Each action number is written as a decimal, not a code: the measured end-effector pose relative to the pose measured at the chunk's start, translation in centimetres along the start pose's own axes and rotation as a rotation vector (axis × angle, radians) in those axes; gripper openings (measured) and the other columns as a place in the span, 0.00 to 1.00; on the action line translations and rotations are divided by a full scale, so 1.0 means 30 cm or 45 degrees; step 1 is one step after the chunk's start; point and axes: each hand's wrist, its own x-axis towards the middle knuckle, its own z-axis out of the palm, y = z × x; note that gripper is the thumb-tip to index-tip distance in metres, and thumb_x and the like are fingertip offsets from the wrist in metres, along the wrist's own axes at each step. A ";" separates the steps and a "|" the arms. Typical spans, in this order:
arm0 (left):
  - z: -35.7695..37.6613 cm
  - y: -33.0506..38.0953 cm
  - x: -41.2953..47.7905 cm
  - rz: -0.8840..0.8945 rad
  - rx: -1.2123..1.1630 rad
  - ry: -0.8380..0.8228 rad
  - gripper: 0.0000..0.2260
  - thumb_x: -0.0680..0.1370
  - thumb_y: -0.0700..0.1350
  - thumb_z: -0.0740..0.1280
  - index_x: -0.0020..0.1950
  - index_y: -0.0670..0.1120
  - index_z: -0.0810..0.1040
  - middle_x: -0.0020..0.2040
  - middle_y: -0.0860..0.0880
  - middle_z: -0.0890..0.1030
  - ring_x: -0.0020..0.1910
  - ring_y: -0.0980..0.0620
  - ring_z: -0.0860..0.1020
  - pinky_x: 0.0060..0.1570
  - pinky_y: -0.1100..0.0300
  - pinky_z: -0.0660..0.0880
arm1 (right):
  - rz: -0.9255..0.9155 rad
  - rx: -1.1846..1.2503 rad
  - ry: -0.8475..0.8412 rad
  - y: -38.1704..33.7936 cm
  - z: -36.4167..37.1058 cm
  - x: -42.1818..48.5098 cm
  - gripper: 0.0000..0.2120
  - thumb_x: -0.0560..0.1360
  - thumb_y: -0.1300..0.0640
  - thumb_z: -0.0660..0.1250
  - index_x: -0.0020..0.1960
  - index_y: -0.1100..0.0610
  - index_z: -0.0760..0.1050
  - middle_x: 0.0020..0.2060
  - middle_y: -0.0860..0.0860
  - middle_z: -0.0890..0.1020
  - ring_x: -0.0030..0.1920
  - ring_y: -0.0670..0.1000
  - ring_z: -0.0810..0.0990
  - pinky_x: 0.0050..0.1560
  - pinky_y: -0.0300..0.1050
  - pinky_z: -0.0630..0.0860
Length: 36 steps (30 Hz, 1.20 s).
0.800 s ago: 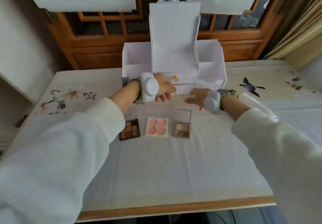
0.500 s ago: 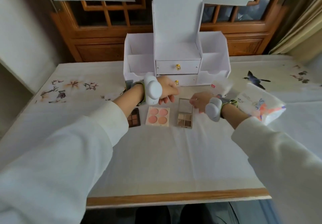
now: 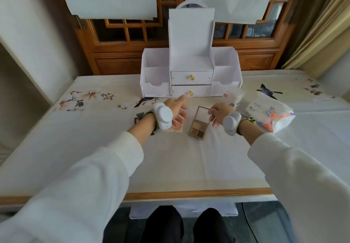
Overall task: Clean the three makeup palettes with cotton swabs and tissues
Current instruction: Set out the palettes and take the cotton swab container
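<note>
Three makeup palettes lie in a row on the white cloth. The beige palette [image 3: 198, 130] lies with its clear lid raised. My right hand [image 3: 217, 113] hovers at the lid's right edge, its fingers loosely curled and holding nothing that I can see. Above the pink palette [image 3: 179, 128] my left hand [image 3: 176, 110] hangs with relaxed fingers and covers most of it. Only a corner of the dark brown palette [image 3: 136, 120] shows behind my left wrist. A pack of cotton swabs [image 3: 234, 97] and a pack of tissues [image 3: 270, 114] lie to the right.
A white cardboard organizer [image 3: 191, 66] with two small drawers stands at the back middle of the table. The table's wooden front edge [image 3: 189, 194] runs just above my knees. A wooden window frame lies behind the table, a curtain at the right.
The camera has tipped down and back. My left hand has drawn back from the drawer over the pink palette. My right hand has come nearer to the beige palette's lid.
</note>
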 end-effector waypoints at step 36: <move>0.144 -0.088 -0.071 -0.422 -0.057 -0.170 0.34 0.80 0.63 0.49 0.76 0.40 0.54 0.69 0.33 0.68 0.66 0.34 0.69 0.62 0.45 0.69 | 0.075 -0.044 -0.117 0.034 0.052 -0.064 0.12 0.78 0.65 0.57 0.56 0.65 0.76 0.37 0.54 0.80 0.28 0.48 0.78 0.29 0.36 0.73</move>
